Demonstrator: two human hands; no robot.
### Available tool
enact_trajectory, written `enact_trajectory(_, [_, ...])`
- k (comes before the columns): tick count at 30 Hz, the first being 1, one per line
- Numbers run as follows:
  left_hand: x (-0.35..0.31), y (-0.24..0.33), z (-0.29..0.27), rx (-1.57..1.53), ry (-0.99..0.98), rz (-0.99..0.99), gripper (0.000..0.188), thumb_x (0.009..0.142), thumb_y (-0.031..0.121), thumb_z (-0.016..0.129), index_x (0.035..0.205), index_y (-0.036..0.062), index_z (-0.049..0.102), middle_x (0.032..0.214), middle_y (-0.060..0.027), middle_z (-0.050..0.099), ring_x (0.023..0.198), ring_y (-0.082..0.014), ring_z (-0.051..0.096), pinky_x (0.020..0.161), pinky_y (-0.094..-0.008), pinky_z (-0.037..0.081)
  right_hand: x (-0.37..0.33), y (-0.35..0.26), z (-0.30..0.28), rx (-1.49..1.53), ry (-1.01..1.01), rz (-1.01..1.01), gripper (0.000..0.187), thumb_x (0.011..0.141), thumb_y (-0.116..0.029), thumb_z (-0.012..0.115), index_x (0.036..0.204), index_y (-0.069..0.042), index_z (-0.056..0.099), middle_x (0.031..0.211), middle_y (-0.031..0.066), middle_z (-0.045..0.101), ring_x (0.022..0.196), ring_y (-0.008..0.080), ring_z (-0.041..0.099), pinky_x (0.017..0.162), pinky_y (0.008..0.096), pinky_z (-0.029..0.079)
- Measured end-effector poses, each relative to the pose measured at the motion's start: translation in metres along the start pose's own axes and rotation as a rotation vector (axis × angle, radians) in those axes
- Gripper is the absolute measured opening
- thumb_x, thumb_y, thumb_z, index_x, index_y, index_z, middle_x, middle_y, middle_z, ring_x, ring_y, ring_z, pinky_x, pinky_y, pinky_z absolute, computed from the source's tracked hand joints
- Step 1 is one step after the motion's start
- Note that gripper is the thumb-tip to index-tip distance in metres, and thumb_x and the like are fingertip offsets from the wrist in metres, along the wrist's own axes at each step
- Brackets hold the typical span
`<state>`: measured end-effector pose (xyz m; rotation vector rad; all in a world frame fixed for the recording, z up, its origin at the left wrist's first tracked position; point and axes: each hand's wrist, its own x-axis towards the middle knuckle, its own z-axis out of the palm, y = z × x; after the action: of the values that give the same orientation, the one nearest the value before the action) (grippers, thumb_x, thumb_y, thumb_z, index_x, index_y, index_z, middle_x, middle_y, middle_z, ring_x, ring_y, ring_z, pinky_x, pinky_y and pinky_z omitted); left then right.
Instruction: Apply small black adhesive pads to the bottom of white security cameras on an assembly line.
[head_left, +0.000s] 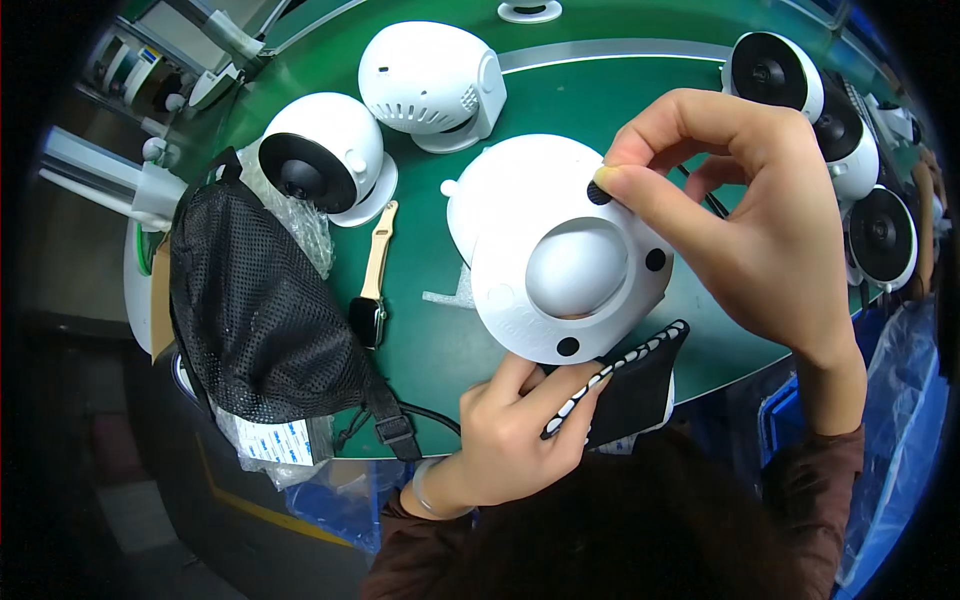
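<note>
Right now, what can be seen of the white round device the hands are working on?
The white round device looks like smooth plastic, lying underside up on the green table: a flat ring base around a central dome, with three small black pads. The right hand presses one pad at its upper edge; the left hand, holding a black strip, steadies it below.

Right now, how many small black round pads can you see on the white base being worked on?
3. One pad sits at the lower rim of the white base, one pad at the right, and one pad under the right hand thumb. Others may be hidden.
</note>
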<state>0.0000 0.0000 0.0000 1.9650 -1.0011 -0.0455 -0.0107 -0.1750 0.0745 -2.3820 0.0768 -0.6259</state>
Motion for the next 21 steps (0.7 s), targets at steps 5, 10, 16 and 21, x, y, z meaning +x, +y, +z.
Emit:
enact_trajectory(5, [0.003, 0.001, -0.001, 0.010, -0.007, 0.033, 0.014, 0.062, -0.002, 0.067, 0.075, 0.0020, 0.065, 0.078, -0.0103, 0.057, 0.059, -0.0206, 0.062, 0.054, -0.0245, 0.046, 0.000, -0.023, -0.010, -0.096, -0.033, 0.023, 0.010, 0.073, -0.010, 0.063, 0.077, -0.003, 0.057, 0.068, 0.0002, 0.058, 0.064, 0.0064, 0.055, 0.049, 0.0150, 0.038])
enact_trajectory(10, [0.001, -0.006, -0.002, -0.055, 0.059, 0.093, 0.014, 0.062, 0.000, 0.067, 0.075, 0.0040, 0.064, 0.075, -0.0072, 0.055, 0.045, -0.0124, 0.049, 0.041, -0.0231, 0.038, -0.002, 0.016, -0.005, 0.180, 0.249, -0.174, 0.018, 0.079, -0.004, 0.056, 0.096, -0.002, 0.051, 0.080, 0.0042, 0.059, 0.068, 0.0089, 0.057, 0.054, 0.0168, 0.042])
enact_trajectory(16, [0.001, -0.009, -0.002, -0.093, 0.019, 0.090, 0.015, 0.062, -0.003, 0.067, 0.076, 0.0022, 0.065, 0.077, -0.0091, 0.057, 0.060, -0.0186, 0.061, 0.052, -0.0247, 0.045, -0.072, 0.018, -0.015, -0.079, -0.098, -0.190, 0.020, 0.057, -0.001, 0.069, 0.075, -0.005, 0.063, 0.073, 0.0056, 0.058, 0.063, 0.0187, 0.054, 0.052, 0.0254, 0.041])
enact_trajectory(21, [0.001, -0.009, -0.003, -0.070, 0.023, 0.089, 0.015, 0.062, -0.004, 0.066, 0.076, 0.0002, 0.064, 0.076, -0.0095, 0.057, 0.062, -0.0184, 0.060, 0.053, -0.0238, 0.044, -0.091, 0.035, 0.002, -0.133, 0.001, -0.223, 0.015, 0.061, -0.006, 0.067, 0.074, -0.008, 0.058, 0.069, 0.0016, 0.053, 0.060, 0.0186, 0.052, 0.046, 0.0276, 0.042])
